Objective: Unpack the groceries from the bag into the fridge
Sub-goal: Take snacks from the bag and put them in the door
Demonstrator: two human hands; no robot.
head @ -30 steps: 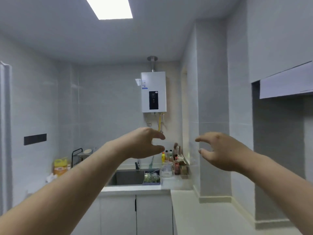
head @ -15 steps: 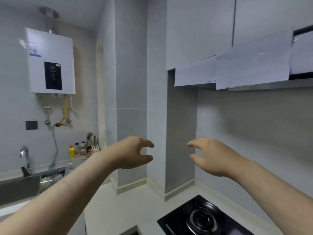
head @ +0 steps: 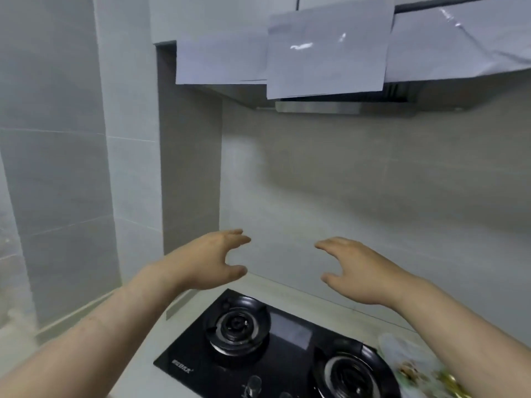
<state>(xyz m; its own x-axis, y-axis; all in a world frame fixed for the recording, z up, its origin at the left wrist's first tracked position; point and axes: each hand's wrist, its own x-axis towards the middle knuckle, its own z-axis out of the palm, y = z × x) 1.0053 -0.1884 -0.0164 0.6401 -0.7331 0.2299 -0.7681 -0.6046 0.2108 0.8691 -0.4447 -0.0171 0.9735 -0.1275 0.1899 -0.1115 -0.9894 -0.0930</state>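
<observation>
Aloft above black two-burner hob (head: pixel 275 349) – left hand (head: pixel 212 261) and right hand (head: pixel 359 271), apart, palms facing, fingers wide and loosely curved, holding nothing. Translucent bag (head: pixel 402 357) lies on counter (head: pixel 172 334) just right of hob, partly hidden by right forearm; pale and yellow items inside, too blurred to name. White logo on hob's front left corner – unreadable. Glossy sheets (head: pixel 324 53) hang over range hood (head: pixel 316 107).
</observation>
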